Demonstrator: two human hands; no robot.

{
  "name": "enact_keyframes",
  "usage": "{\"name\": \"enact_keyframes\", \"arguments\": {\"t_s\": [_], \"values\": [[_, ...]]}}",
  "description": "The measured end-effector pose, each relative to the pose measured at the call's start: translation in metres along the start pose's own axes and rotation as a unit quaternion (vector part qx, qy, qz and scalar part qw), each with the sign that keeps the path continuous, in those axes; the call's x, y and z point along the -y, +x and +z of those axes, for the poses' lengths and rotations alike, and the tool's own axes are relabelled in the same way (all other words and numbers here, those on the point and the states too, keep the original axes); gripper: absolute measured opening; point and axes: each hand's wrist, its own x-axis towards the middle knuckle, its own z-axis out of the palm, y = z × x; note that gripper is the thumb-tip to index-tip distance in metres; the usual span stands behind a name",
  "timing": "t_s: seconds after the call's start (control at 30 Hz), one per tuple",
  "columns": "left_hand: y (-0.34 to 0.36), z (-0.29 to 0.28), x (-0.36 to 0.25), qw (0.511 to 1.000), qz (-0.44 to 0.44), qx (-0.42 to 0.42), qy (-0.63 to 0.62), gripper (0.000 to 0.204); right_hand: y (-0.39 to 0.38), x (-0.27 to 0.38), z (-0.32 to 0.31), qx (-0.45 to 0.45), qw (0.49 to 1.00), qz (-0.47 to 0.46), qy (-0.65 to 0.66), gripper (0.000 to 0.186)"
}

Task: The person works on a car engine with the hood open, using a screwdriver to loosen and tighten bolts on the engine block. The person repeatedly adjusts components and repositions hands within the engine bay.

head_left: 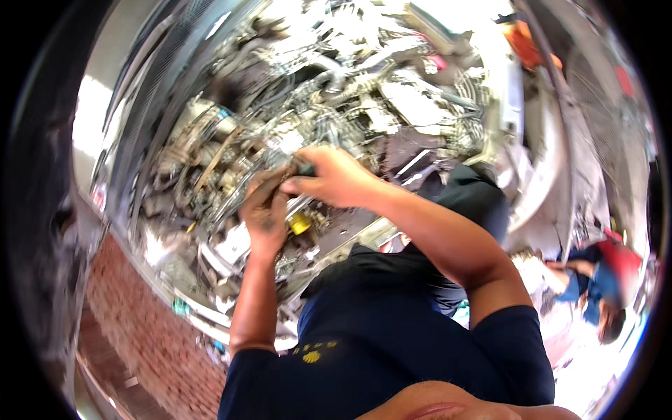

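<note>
Both my hands meet over the crowded engine bay (350, 105) of a vehicle. My right hand (334, 176) is closed, thumb and fingers pinching a short dark piece (304, 169) whose kind I cannot make out. Right beside it, my left hand (264, 210) has its fingers bent together and reaching to the same spot. Whatever those fingers grip is hidden and blurred. Below the hands, near the left wrist, shows a yellow cap (299, 223). Hoses, cables and metal parts surround both hands.
A white-labelled container (222, 120) stands at the left of the bay. An orange item (521, 43) lies at the far right. Another person (595, 276) is at the lower right, beyond the vehicle's edge. A reddish brick surface (150, 329) lies at the lower left.
</note>
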Motion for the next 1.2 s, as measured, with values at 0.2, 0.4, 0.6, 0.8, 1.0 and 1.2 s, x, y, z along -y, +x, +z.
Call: {"name": "enact_keyframes", "arguments": {"t_s": [0.2, 0.4, 0.6, 0.8, 1.0, 1.2], "values": [[0.016, 0.005, -0.001, 0.998, -0.065, 0.020, -0.010, 0.012, -0.005, -0.001, -0.020, -0.001, 1.000, -0.006, -0.001, 0.039], [0.013, 0.006, 0.000, 0.993, -0.085, 0.035, -0.074, 0.018, -0.005, 0.006, -0.018, -0.006, 1.000, -0.015, 0.020, 0.042], [0.012, 0.025, -0.012, 0.995, -0.035, 0.000, -0.093, 0.023, -0.005, 0.013, -0.018, -0.053, 0.994, -0.094, 0.004, 0.041], [0.014, 0.020, -0.003, 1.000, -0.004, 0.028, 0.014, 0.015, -0.003, -0.001, -0.024, -0.015, 0.997, -0.052, -0.046, 0.047], [0.014, 0.000, -0.005, 0.941, 0.189, 0.064, 0.273, 0.017, -0.006, 0.004, -0.033, 0.042, 0.996, -0.011, -0.082, 0.048], [0.009, -0.005, -0.005, 0.960, 0.113, 0.097, 0.236, 0.013, -0.007, -0.001, -0.032, 0.093, 0.993, 0.039, -0.065, 0.061]]}}
